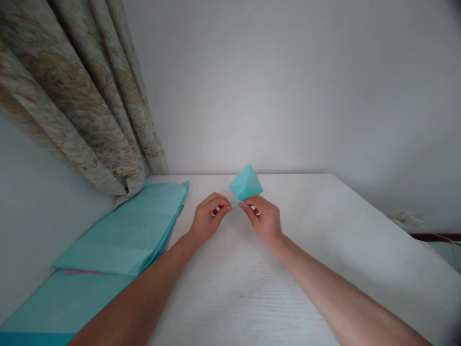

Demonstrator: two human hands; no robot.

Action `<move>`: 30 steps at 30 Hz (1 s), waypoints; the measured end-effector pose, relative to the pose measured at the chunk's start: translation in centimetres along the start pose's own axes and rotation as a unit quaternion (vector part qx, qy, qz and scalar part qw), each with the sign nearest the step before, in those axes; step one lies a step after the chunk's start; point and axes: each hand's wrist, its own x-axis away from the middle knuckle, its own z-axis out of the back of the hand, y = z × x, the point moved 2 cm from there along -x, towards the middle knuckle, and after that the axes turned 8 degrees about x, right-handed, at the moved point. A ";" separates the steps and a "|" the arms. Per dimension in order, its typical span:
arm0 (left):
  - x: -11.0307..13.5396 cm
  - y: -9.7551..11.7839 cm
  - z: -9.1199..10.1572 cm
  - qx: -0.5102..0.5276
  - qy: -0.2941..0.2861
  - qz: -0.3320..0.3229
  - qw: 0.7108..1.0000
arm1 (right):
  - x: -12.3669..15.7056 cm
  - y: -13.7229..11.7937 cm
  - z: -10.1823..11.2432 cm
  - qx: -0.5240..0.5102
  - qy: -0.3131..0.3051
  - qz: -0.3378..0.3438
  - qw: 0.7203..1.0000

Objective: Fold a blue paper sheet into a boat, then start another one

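Note:
A small folded piece of light blue paper (246,184) stands up above a white table (324,250), near its middle. My left hand (208,217) pinches the paper's lower tip with thumb and forefinger. My right hand (262,216) pinches the same lower end from the other side, fingers curled. Both hands hover just above the tabletop, almost touching each other.
A stack of light blue paper sheets (137,230) with pink edges showing underneath lies at the table's left side, with a larger blue sheet (61,302) below it. A patterned curtain (79,96) hangs at the back left. A plain wall stands behind the table.

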 end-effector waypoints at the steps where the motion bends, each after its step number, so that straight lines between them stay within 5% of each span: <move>1: 0.0 -0.1 0.0 0.001 0.005 0.004 1.000 | 0.0 0.0 0.0 0.005 0.003 0.002 1.000; 17: 0.4 1.5 -0.6 -0.005 -0.042 -0.056 0.998 | -0.2 -0.5 0.4 0.152 -0.026 0.004 0.988; 23: 0.5 1.8 -0.9 0.019 -0.084 -0.037 0.996 | -0.1 -0.9 0.3 0.093 -0.051 0.030 0.994; 27: 0.3 1.1 -1.0 0.107 -0.054 0.094 0.988 | 0.0 -0.6 0.2 0.052 -0.059 0.047 0.996; 30: 0.3 0.0 -1.3 0.259 0.007 0.261 0.930 | 0.0 -0.5 -0.2 0.018 -0.085 0.092 0.992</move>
